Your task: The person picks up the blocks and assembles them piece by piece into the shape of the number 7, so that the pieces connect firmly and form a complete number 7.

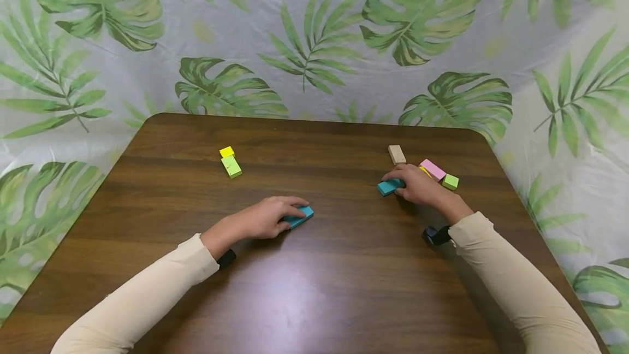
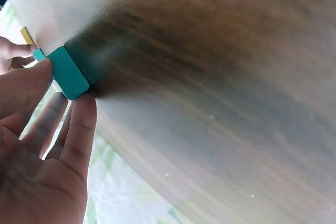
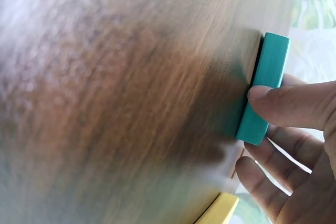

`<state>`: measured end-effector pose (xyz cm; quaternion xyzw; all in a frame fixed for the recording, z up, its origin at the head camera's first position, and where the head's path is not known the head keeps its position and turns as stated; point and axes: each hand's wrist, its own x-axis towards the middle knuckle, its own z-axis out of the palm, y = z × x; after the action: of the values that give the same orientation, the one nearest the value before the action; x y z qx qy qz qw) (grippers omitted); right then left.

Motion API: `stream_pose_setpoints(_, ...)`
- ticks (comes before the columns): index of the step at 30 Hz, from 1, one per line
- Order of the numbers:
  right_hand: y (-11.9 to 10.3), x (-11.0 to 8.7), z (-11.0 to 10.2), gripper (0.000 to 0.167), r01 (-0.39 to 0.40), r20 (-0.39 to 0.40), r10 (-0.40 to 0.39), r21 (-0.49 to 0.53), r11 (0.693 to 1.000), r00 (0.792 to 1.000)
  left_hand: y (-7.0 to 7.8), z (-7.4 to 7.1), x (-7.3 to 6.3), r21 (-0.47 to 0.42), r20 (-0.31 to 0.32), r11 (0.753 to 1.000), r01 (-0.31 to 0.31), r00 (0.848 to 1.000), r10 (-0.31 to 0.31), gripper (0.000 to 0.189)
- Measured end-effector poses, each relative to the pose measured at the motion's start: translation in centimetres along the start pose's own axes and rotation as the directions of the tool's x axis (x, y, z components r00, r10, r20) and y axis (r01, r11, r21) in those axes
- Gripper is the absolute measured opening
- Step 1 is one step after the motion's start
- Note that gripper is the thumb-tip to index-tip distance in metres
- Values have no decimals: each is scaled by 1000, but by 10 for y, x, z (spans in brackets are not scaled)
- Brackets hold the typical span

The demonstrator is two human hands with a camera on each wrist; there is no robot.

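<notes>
Near the middle of the table, my left hand [image 1: 267, 217] pinches a teal wooden block [image 1: 302, 216] between thumb and fingers. The left wrist view shows the end face of this teal block [image 2: 69, 73], close over the tabletop. Farther right, my right hand [image 1: 416, 183] grips a second teal block [image 1: 390, 187]. In the right wrist view the thumb lies across the long side of that block [image 3: 270, 61], with fingers behind it. Just beyond the right hand, a yellow block [image 1: 425, 171] is partly hidden by it.
A pink block [image 1: 433, 170] and a green block [image 1: 450, 181] lie right of the right hand, with a plain wood block [image 1: 397, 154] behind it. At the left, a small yellow block [image 1: 227, 152] touches a lime block [image 1: 231, 166]. Leaf-patterned cloth [image 1: 314, 42] hangs behind the table [image 1: 314, 277].
</notes>
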<state>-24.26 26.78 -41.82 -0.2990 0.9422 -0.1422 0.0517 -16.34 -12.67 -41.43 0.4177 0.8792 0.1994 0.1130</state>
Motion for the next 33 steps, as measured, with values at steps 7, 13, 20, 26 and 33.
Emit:
stream_pose_setpoints(7,-2,1,0,36,-3,14,3,-9,1000,1000,-1,3,1,-3,-12,1000,7,1000,-7,39)
stream_pose_setpoints(13,-4,4,-2,36,13,13,-13,-6,1000,1000,1,5,1,-7,-31,1000,24,999,-24,38)
stream_pose_setpoints(20,-9,9,0,36,57,13,-57,-12,998,998,7,4,1,8,-34,999,31,999,-31,38)
stream_pose_setpoints(26,-16,16,1,35,66,8,-66,-9,998,998,8,4,-1,29,-40,999,27,999,-25,37)
stream_pose_setpoints(33,-23,26,6,36,76,27,-76,-20,997,997,7,5,0,24,-47,1000,19,999,-18,36)
